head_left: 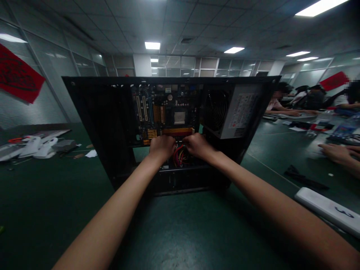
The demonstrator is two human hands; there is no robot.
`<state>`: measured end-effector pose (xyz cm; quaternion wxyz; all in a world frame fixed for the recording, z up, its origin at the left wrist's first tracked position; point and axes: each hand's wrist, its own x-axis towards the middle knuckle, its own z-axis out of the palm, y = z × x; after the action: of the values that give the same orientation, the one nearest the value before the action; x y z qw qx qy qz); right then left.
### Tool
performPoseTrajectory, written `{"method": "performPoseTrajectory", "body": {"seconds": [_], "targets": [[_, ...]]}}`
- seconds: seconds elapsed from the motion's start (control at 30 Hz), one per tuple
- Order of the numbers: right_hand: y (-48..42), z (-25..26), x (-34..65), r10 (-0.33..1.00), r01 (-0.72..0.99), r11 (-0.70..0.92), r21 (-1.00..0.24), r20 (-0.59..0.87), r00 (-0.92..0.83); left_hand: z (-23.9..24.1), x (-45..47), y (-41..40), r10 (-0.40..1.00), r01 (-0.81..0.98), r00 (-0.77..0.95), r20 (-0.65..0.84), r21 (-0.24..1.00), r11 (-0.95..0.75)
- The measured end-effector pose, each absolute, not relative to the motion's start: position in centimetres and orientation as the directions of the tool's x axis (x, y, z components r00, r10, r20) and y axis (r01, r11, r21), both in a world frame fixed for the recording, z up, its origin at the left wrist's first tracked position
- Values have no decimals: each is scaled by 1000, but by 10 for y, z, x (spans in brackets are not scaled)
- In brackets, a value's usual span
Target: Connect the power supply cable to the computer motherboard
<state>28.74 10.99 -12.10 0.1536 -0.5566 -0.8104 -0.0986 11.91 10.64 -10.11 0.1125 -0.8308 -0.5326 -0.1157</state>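
An open black computer case (pixel 171 80) stands on the green table in front of me. Its motherboard (pixel 180 117) faces me, and a power supply (pixel 244 110) sits at upper right inside. My left hand (pixel 162 146) is closed at the motherboard's lower edge, beside orange memory slots (pixel 178 131). Close by, my right hand (pixel 197 145) is closed too, at the right end of these slots. Between both hands hangs a bundle of red, yellow and black cables (pixel 181 155). What the fingers hold is hidden behind the hands.
White parts and papers (pixel 39 145) lie on the table at left. A white power strip (pixel 329 210) and a black strap-like item (pixel 305 177) are at right. Another person's hand (pixel 337 153) rests at the right edge, with more people seated behind. Plastic bottles (pixel 343 129) stand there.
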Motion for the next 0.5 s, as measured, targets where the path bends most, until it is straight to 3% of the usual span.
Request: {"method": "performPoseTrajectory", "body": {"seconds": [0.27,0.37,0.43,0.5], "targets": [[101,-116,289,872,931,357,72,331,-360,-104,113,104,848,903,413,332,-32,-428],[88,-113,282,830,924,347,164,406,-383,-102,107,95,821,899,410,396,-24,-438],[70,-109,275,710,878,401,263,516,-479,-101,103,86,802,894,404,440,-5,-447],[43,-102,271,446,742,528,413,609,-656,-103,101,75,783,868,427,452,38,-495]]}}
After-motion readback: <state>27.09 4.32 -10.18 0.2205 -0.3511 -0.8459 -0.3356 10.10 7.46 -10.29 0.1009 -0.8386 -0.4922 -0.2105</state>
